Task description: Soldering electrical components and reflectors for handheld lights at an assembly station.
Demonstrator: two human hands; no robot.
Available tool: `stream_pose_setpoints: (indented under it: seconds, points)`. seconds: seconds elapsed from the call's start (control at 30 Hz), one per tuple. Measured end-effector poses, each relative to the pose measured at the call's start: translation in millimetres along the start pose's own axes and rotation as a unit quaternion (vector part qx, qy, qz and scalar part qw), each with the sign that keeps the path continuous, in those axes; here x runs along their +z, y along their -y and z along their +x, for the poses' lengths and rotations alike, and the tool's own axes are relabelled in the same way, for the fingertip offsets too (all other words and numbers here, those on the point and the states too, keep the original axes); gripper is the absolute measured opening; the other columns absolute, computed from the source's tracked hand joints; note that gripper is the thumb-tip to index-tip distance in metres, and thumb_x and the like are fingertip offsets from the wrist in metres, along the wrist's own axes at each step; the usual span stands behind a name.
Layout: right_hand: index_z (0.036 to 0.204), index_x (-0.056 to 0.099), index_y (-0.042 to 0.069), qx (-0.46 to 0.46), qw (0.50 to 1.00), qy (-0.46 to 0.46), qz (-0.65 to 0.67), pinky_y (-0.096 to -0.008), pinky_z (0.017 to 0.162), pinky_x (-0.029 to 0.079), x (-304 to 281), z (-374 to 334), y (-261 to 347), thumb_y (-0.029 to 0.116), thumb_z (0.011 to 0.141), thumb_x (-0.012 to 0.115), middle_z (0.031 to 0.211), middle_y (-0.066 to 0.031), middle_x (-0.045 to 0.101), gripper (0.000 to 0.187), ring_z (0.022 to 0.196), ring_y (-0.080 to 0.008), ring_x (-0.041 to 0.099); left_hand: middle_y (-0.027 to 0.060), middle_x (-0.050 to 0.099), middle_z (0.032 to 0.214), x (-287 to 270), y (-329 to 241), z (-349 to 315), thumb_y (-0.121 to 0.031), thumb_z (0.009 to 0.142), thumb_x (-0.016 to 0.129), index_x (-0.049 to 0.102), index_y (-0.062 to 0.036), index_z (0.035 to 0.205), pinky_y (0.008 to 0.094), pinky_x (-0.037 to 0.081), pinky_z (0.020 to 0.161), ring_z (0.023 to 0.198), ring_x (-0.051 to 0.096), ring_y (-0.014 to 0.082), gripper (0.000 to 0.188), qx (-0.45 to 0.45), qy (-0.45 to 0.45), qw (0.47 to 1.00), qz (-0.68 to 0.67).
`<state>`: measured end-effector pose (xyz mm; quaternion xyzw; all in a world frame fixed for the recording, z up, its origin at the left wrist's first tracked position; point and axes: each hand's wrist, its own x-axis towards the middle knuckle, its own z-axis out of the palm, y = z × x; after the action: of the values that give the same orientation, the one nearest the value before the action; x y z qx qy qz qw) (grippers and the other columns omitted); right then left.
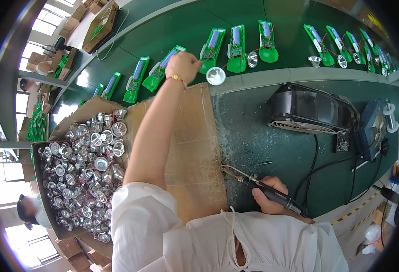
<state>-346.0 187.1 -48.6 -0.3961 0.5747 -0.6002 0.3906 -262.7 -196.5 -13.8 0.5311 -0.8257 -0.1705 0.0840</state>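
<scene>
Left hand [182, 68] at a green housing [151, 83], right hand [272, 204] around a soldering iron [268, 191]

At the far left, a person in a dark cap [25, 199] shows beyond the work area. Next comes an open carton [42, 190] heaped with shiny bowl-shaped reflectors [101, 163]. To its right, a flat brown cardboard sheet [192, 149] covers part of the green worktop [249, 109].

The left arm reaches across this sheet to a green strip [292, 38] behind a grey rail [263, 75], where green housings with violet cylinders, small boards and red wires lie in a spaced row. The left hand is curled over the upper end of one housing; its fingertips are hidden, so whether it grips anything cannot be told. Just right of that hand, a round silver reflector [215, 76] lies at the rail, below the neighbouring housing.

Nearer the body, the right hand is wrapped around the iron's black handle, the metal tip pointing left toward the sheet's edge among scattered bits. Farther right stand a black fan [308, 109], a small dark container [342, 142], a blue boxy unit [367, 131] and a white spool [390, 117]. Black cables [316, 167] run over the worktop below the fan.
</scene>
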Motion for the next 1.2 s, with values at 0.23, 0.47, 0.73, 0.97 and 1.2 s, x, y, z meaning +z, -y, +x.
stream_pose_setpoints:
  seconds: [0.23, 0.47, 0.73, 0.97, 1.2]
  points:
    - [0.083, 0.057, 0.002, 0.074, 0.996, -0.049, -0.026, -0.0250, 0.055, 0.045, 1, -9, -4, 0.006, 0.075, 0.068, 0.072, -0.0070, 0.061, 0.014, 0.059, -0.0101, 0.055, 0.0137, 0.062, 0.066, -14, 11, -158, -0.016, 0.074, 0.058, 0.065, -0.0063, 0.065, 0.0384, 0.049, 0.055, 0.058, 0.060, 0.0319, 0.015, 0.008, -0.084, 0.996, -0.038]
    - [0.088, 0.050, -0.001, 0.016, 0.998, -0.064, -0.013, -0.0217, 0.051, 0.044, 8, -4, 2, 0.008, 0.082, 0.060, 0.069, -0.0068, 0.054, 0.014, 0.054, -0.0090, 0.052, 0.0080, 0.062, 0.066, -15, 23, -322, -0.027, 0.076, 0.066, 0.065, -0.0085, 0.067, 0.0346, 0.047, 0.050, 0.055, 0.060, 0.0259, 0.020, -0.046, -0.104, 0.987, -0.113]
    - [0.088, 0.052, 0.000, 0.004, 0.996, -0.088, 0.004, -0.0202, 0.049, 0.042, 17, -6, 5, 0.008, 0.083, 0.059, 0.065, -0.0055, 0.055, 0.012, 0.053, -0.0081, 0.050, 0.0010, 0.059, 0.084, -57, 142, -281, -0.022, 0.073, 0.063, 0.067, -0.0127, 0.068, 0.0359, 0.040, 0.072, 0.088, 0.053, 0.0221, 0.011, -0.106, -0.226, 0.908, 0.338]
    - [0.089, 0.052, -0.001, -0.022, 0.995, -0.097, -0.010, -0.0206, 0.050, 0.043, 14, -27, 8, 0.008, 0.082, 0.061, 0.067, -0.0062, 0.055, 0.014, 0.054, -0.0085, 0.052, 0.0012, 0.060, 0.085, -54, 170, -268, -0.018, 0.077, 0.051, 0.068, -0.0133, 0.070, 0.0372, 0.034, 0.078, 0.091, 0.051, 0.0185, 0.019, -0.109, -0.166, 0.866, 0.460]
    - [0.088, 0.050, -0.002, -0.047, 0.998, -0.042, -0.022, -0.0212, 0.050, 0.042, 19, -32, 23, 0.007, 0.083, 0.059, 0.068, -0.0070, 0.054, 0.013, 0.054, -0.0096, 0.051, 0.0067, 0.062, 0.080, -51, 110, -307, -0.012, 0.076, 0.061, 0.057, -0.0068, 0.078, 0.0384, 0.035, 0.085, 0.084, 0.059, 0.0215, 0.007, -0.002, -0.264, 0.962, -0.068]
